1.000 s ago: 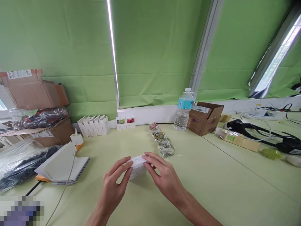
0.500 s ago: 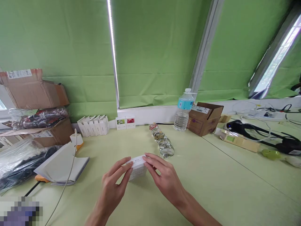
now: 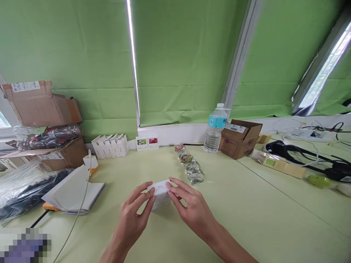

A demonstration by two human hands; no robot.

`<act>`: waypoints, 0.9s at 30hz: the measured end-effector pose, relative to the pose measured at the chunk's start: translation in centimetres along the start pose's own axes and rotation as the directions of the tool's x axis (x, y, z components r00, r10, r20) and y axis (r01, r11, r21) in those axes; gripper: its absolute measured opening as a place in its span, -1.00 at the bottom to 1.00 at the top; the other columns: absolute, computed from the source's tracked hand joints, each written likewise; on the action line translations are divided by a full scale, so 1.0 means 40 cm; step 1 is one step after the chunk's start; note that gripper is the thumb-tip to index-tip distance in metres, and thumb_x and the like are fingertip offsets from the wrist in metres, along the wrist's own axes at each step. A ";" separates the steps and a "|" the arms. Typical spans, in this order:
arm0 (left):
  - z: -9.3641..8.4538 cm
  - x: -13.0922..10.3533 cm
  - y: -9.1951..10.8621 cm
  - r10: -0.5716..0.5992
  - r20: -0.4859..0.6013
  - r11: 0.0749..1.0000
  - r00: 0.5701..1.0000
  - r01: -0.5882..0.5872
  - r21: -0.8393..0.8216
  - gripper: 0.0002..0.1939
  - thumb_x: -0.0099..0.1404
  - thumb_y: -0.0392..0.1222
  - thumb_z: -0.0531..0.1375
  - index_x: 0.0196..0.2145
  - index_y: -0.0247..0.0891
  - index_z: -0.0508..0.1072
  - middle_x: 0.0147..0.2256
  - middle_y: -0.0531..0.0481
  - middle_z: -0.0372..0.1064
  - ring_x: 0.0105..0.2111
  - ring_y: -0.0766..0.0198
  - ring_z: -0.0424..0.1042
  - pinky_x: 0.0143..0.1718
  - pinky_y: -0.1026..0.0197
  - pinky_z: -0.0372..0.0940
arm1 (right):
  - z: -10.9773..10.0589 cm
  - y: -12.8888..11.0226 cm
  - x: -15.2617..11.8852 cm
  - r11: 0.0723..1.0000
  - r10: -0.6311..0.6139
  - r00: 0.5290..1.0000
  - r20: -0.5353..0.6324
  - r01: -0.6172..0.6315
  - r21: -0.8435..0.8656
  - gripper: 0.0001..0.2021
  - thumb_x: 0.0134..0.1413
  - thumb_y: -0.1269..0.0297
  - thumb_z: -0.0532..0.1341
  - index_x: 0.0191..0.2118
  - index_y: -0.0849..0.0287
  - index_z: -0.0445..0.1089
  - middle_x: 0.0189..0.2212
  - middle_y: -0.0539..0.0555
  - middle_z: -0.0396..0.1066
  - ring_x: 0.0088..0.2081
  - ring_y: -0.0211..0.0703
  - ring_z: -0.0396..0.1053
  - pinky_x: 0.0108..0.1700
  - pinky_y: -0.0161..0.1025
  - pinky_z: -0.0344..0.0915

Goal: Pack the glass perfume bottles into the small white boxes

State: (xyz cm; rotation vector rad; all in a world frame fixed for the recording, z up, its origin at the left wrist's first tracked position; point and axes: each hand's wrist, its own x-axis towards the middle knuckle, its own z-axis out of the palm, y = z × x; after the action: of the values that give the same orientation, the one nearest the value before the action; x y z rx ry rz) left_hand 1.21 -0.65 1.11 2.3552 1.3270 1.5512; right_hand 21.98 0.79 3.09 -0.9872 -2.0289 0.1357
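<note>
Both bare hands pinch the same thing between them: the left hand [image 3: 135, 211] has its fingertips on one end of a small white rectangular carton [image 3: 161, 189], and the right hand [image 3: 194, 206] grips the other end with thumb and fingers. From where I stand, the carton is right in front of the person, over the near middle of the broad pale-green smooth tabletop [image 3: 246, 215], its printed narrow face turned upward; whether its base touches the surface I can't tell. Just beyond it, a line of clear, shiny rounded pieces [image 3: 194, 171] runs away toward the wall, with gold and red at the far end. Two little white square boxes with green and red pictures [image 3: 142, 144] stand side by side at the back, and left of them a row of slim white upright boxes [image 3: 109, 147] leans along. To the right, a clear plastic bottle with a blue label [image 3: 212, 140] stands beside an open brown cardboard box [image 3: 233, 143], while loose white papers [image 3: 70, 191] lie well off to the left, a thin white cable [image 3: 83, 199] trailing over them
</note>
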 end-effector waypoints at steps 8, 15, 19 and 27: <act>-0.004 0.012 0.008 -0.114 0.012 0.993 0.993 0.114 -0.026 -0.81 0.33 -0.22 0.12 -0.16 -0.12 0.50 -0.02 -0.07 0.44 -0.06 0.18 0.45 -0.11 0.20 0.41 | 0.000 -0.009 -0.003 0.993 0.118 0.979 0.169 -0.119 -0.003 -0.52 0.26 0.32 0.04 0.28 -0.03 0.10 -0.07 0.08 0.46 -0.20 -0.12 0.46 -0.21 -0.19 0.46; -0.009 0.014 0.018 -0.263 0.030 0.961 0.964 0.265 -0.074 -0.78 0.29 -0.09 0.17 -0.12 -0.11 0.46 -0.06 -0.06 0.41 -0.20 0.22 0.46 -0.21 0.22 0.38 | 0.023 -0.020 -0.025 0.928 0.300 0.908 0.292 -0.349 0.132 -0.33 0.25 0.15 0.04 0.37 0.01 -0.27 0.19 0.13 0.22 0.04 -0.03 0.34 -0.09 -0.15 0.41; -0.015 0.018 0.025 -0.458 0.151 0.851 0.876 0.481 -0.212 -0.69 0.35 0.00 0.06 -0.03 -0.12 0.40 -0.35 0.01 0.46 -0.36 0.27 0.45 -0.32 0.25 0.34 | 0.017 -0.045 -0.019 0.925 0.274 0.891 0.362 -0.346 0.154 -0.27 0.17 0.20 0.14 0.37 0.02 -0.23 0.25 0.10 0.12 0.18 0.03 0.18 0.10 -0.09 0.26; 0.019 -0.001 0.016 -0.562 0.370 0.602 0.740 0.673 -0.431 -0.16 0.16 -0.31 0.09 0.30 0.01 -0.23 0.01 -0.07 0.35 -0.55 0.45 0.26 -0.49 0.29 0.31 | 0.000 -0.100 -0.005 0.903 0.171 0.887 0.429 -0.315 0.292 -0.49 0.08 0.30 0.21 0.16 -0.05 0.16 -0.03 -0.01 0.39 0.05 -0.08 0.29 0.02 -0.25 0.26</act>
State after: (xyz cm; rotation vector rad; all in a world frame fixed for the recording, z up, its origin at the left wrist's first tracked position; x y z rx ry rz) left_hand 2.21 -0.78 0.99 1.4169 1.2433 1.2018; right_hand 19.65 -2.09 4.65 -1.0387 -2.1167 0.8751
